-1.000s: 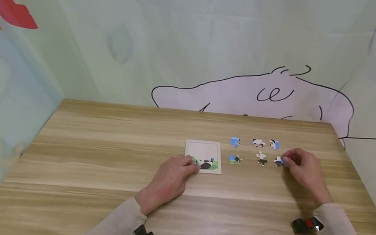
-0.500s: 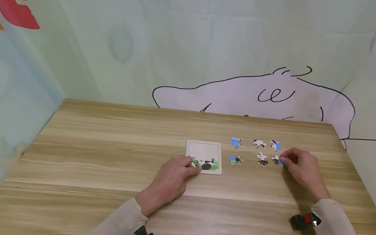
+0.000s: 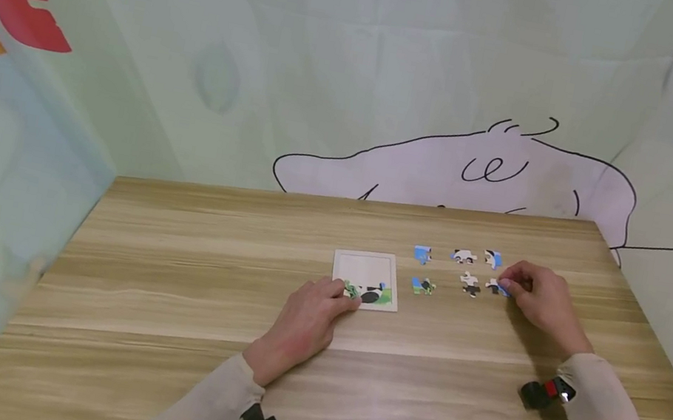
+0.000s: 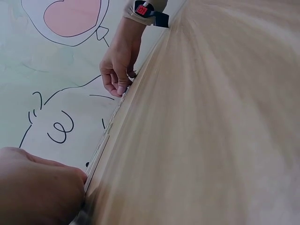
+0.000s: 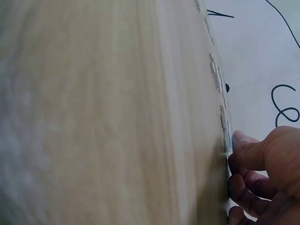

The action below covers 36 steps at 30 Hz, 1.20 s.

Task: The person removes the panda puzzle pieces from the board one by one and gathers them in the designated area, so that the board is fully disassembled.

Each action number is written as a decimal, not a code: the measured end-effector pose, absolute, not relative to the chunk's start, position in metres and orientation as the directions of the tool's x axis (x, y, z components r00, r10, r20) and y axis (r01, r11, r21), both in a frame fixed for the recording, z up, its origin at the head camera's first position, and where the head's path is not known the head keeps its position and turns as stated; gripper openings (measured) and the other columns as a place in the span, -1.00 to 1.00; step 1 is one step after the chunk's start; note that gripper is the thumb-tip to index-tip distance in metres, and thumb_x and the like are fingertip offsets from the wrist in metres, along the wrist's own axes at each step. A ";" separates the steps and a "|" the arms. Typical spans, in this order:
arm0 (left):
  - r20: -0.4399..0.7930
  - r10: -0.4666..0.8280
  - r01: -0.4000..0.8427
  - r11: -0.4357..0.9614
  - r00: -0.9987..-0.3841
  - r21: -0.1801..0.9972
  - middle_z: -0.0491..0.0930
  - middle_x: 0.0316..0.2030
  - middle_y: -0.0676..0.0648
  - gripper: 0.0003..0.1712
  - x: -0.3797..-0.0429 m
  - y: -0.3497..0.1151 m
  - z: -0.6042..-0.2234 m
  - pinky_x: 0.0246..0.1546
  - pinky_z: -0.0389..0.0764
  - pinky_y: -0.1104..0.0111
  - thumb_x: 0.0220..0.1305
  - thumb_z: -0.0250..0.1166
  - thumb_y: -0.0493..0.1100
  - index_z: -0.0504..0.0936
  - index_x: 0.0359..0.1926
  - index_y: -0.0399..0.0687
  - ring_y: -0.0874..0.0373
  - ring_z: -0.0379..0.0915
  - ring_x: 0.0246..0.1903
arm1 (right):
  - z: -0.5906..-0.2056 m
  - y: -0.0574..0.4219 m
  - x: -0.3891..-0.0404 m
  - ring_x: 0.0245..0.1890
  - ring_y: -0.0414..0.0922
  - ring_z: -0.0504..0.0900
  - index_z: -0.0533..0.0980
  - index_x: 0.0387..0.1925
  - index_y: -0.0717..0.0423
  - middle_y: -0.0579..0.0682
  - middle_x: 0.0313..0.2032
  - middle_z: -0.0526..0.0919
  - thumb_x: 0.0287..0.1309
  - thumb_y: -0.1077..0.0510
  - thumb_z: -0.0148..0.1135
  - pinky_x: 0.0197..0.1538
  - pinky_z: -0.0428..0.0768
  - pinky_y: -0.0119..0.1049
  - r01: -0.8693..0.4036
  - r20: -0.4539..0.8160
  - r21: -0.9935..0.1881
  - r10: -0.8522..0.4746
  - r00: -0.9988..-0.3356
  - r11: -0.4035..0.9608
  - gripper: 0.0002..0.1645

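Note:
In the head view, a square puzzle tray (image 3: pixel 364 267) lies on the table, its lower part filled with green, white and black pieces. My left hand (image 3: pixel 307 317) grips the tray's near left corner, covering it. Farther right, my right hand (image 3: pixel 540 298) pinches a blue, white and black puzzle piece (image 3: pixel 494 286) at its right side, low at the tabletop. In the right wrist view, the thumb and fingertips of the right hand (image 5: pixel 262 168) are right at the piece's edge. The left wrist view shows the left hand (image 4: pixel 40 187) beside the tray's edge.
Several loose puzzle pieces lie right of the tray: a blue one (image 3: pixel 422 254), a blue-green one (image 3: pixel 423 286), a white and black one (image 3: pixel 469 284), and two more (image 3: pixel 463 256) behind. The wooden table (image 3: pixel 177 272) meets a printed backdrop (image 3: pixel 331 89) at its far edge.
My right hand has shifted slightly left, and the piece at its fingertips has turned, its blue side now toward the right. The left hand stays on the tray.

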<state>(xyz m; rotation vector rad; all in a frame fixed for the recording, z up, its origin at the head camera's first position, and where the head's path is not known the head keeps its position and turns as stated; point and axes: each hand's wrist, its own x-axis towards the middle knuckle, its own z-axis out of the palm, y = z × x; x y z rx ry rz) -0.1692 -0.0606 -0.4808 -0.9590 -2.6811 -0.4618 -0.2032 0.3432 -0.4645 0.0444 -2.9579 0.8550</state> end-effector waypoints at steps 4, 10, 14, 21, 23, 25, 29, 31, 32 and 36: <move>0.346 0.566 0.651 0.728 -0.748 0.216 0.58 -0.33 0.06 -0.63 -0.169 -0.060 -0.481 -0.26 0.55 0.27 0.41 0.32 -0.37 0.87 0.04 0.11 0.11 0.49 -0.30 | -0.460 0.339 -0.202 -0.30 -0.05 0.51 0.66 -0.10 0.23 0.13 -0.27 0.71 0.55 0.16 0.23 -0.26 0.44 -0.34 -0.083 0.116 -0.539 -0.024 -0.993 0.838 -0.80; 0.341 0.561 0.647 0.724 -0.754 0.239 0.58 -0.34 0.06 -0.64 -0.169 -0.057 -0.481 -0.25 0.58 0.28 0.41 0.32 -0.37 0.88 0.03 0.10 0.13 0.49 -0.31 | -0.446 0.313 -0.200 -0.34 -0.09 0.56 0.66 -0.09 0.26 0.16 -0.30 0.74 0.54 0.21 0.22 -0.30 0.47 -0.36 -0.158 0.167 -0.569 -0.074 -0.983 0.807 -0.81; 0.336 0.559 0.644 0.723 -0.758 0.250 0.58 -0.34 0.06 -0.63 -0.169 -0.057 -0.481 -0.25 0.58 0.29 0.40 0.32 -0.39 0.89 0.03 0.10 0.13 0.50 -0.30 | -0.441 0.288 -0.203 -0.28 -0.06 0.61 0.69 -0.07 0.25 0.16 -0.26 0.77 0.54 0.22 0.22 -0.26 0.52 -0.35 -0.188 0.158 -0.596 -0.116 -0.981 0.781 -0.81; 0.338 0.559 0.645 0.723 -0.757 0.249 0.51 -0.39 0.05 -0.60 -0.170 -0.057 -0.481 -0.31 0.48 0.34 0.37 0.33 -0.42 0.89 0.02 0.10 0.15 0.40 -0.35 | -0.445 0.243 -0.211 -0.29 -0.13 0.56 0.73 -0.07 0.23 0.16 -0.15 0.82 0.53 0.23 0.22 -0.22 0.52 -0.36 -0.237 0.143 -0.655 -0.190 -0.971 0.717 -0.79; 0.336 0.560 0.644 0.724 -0.758 0.247 0.47 -0.41 0.05 -0.60 -0.170 -0.057 -0.481 -0.34 0.40 0.37 0.37 0.33 -0.42 0.89 0.02 0.11 0.16 0.33 -0.37 | -0.447 0.230 -0.213 -0.29 -0.13 0.57 0.74 -0.06 0.22 0.16 -0.13 0.82 0.53 0.23 0.20 -0.19 0.52 -0.34 -0.245 0.135 -0.673 -0.209 -0.968 0.698 -0.78; 0.332 0.560 0.642 0.726 -0.759 0.245 0.44 -0.42 0.04 -0.59 -0.170 -0.057 -0.480 -0.36 0.32 0.40 0.37 0.33 -0.42 0.89 0.02 0.11 0.17 0.27 -0.38 | -0.448 0.218 -0.214 -0.29 -0.12 0.57 0.74 -0.04 0.21 0.16 -0.13 0.82 0.53 0.24 0.20 -0.17 0.53 -0.31 -0.256 0.126 -0.689 -0.236 -0.964 0.678 -0.77; 0.326 0.563 0.642 0.729 -0.759 0.235 0.41 -0.42 0.02 -0.59 -0.170 -0.056 -0.480 -0.37 0.24 0.42 0.36 0.33 -0.42 0.89 0.03 0.11 0.17 0.22 -0.38 | -0.447 0.192 -0.215 -0.23 -0.10 0.58 0.74 0.04 0.16 0.11 -0.08 0.81 0.52 0.24 0.20 -0.10 0.55 -0.27 -0.251 0.059 -0.702 -0.297 -0.953 0.666 -0.75; 0.325 0.565 0.643 0.731 -0.758 0.228 0.41 -0.42 0.02 -0.58 -0.170 -0.056 -0.480 -0.38 0.22 0.42 0.36 0.33 -0.43 0.89 0.03 0.11 0.17 0.21 -0.38 | -0.447 0.181 -0.215 -0.20 -0.10 0.59 0.74 0.08 0.14 0.09 -0.07 0.81 0.50 0.23 0.21 -0.08 0.55 -0.26 -0.249 0.022 -0.709 -0.333 -0.943 0.660 -0.73; 0.327 0.567 0.645 0.731 -0.756 0.223 0.42 -0.42 0.02 -0.58 -0.170 -0.055 -0.480 -0.39 0.22 0.43 0.35 0.33 -0.43 0.89 0.03 0.11 0.17 0.21 -0.38 | -0.447 0.175 -0.215 -0.21 -0.11 0.58 0.73 0.10 0.13 0.08 -0.09 0.80 0.50 0.23 0.21 -0.09 0.55 -0.27 -0.242 0.000 -0.715 -0.347 -0.938 0.656 -0.71; 0.346 0.578 0.661 0.721 -0.739 0.207 0.42 -0.44 0.01 -0.58 -0.170 -0.055 -0.480 -0.40 0.21 0.43 0.31 0.35 -0.45 0.90 -0.01 0.10 0.17 0.23 -0.40 | -0.450 0.159 -0.216 -0.28 -0.16 0.57 0.72 0.13 0.15 0.04 -0.22 0.77 0.49 0.24 0.21 -0.15 0.53 -0.32 -0.273 -0.014 -0.727 -0.411 -0.912 0.630 -0.69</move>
